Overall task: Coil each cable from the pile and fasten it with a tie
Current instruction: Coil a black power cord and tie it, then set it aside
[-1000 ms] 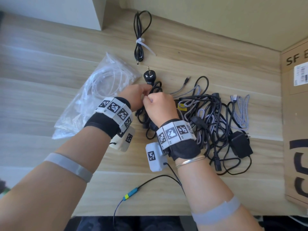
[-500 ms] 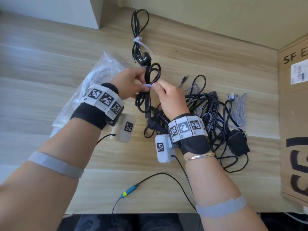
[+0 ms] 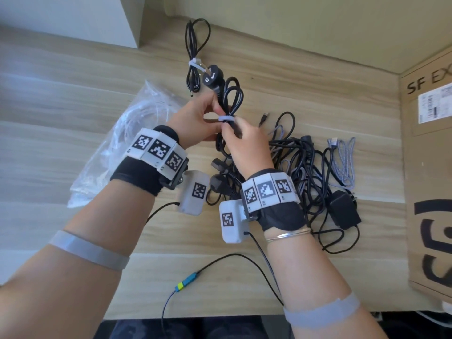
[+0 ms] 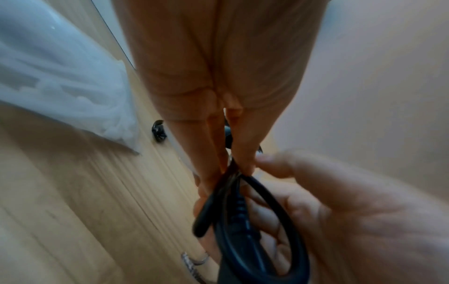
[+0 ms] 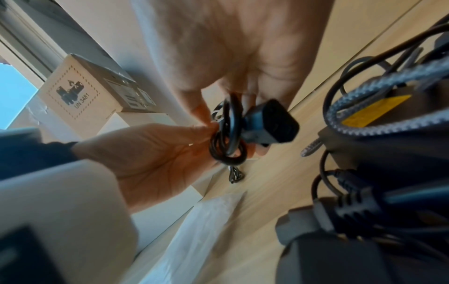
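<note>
You hold the coiled black power cable (image 3: 231, 99) above the wooden table (image 3: 73, 94), with a white tie (image 3: 226, 118) around its middle. Your left hand (image 3: 195, 121) pinches the coil, your right hand (image 3: 247, 140) pinches the tie. The cable pile (image 3: 305, 167) lies just right.

Head view looks down; both close wrist views share the coiled cable (image 3: 228, 99).

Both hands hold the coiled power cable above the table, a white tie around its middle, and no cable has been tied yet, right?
Not quite: the head view shows one thin cable already tied near the wall. Both hands do hold the power cable, tie around it.
</note>
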A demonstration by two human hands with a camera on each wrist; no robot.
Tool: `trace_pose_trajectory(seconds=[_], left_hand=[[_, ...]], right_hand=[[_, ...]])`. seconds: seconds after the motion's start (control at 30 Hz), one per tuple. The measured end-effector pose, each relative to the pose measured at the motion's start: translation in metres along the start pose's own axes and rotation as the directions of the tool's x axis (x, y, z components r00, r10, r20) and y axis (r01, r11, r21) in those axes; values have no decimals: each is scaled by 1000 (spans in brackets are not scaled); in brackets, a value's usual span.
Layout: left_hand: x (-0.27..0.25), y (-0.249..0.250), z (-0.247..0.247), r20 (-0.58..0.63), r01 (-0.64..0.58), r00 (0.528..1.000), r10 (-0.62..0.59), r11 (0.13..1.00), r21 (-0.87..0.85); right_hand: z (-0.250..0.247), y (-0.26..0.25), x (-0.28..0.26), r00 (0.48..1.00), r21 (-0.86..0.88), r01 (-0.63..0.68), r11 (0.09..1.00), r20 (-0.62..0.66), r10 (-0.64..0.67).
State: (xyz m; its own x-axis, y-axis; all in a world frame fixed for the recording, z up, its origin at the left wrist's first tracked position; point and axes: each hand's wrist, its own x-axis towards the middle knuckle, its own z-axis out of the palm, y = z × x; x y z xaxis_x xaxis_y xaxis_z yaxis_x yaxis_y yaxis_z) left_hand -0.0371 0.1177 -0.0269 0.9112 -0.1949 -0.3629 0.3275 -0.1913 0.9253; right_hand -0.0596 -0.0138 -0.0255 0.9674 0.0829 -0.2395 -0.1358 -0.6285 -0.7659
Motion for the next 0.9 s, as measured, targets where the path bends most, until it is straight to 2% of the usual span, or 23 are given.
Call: trace_pose_trajectory(seconds=[0.1,0.2,0.27,0.33,0.43,0.67,0.9], left_hand=[[0,0,3,101,28,995,-25,999,-30],[1,1,5,166,114,982,-92,986,-124],[4,3,3,143,133,982,-124,990,-53],[7,2,-3,93,117,988,-126,988,99],[9,-5,-6,111,81,988,-109,970,229],[7,-10,6,163,26,986,-16,998,-60],[4,-9,18,193,19,981,3,994,-108]], right_hand=[[-4,3,0,999,-7,-11,1000,30,11],[-8,7,2,999,-3,-44,999,31,44],[-10,11,3,998,-17,-63,998,5,63],[-14,13,3,996,-12,-85,996,-10,85],[-17,17,1,994,26,-106,994,-21,107],[-15,22,-2,989,128,-133,983,-44,140],[-19,27,-2,989,160,-133,978,-45,141]])
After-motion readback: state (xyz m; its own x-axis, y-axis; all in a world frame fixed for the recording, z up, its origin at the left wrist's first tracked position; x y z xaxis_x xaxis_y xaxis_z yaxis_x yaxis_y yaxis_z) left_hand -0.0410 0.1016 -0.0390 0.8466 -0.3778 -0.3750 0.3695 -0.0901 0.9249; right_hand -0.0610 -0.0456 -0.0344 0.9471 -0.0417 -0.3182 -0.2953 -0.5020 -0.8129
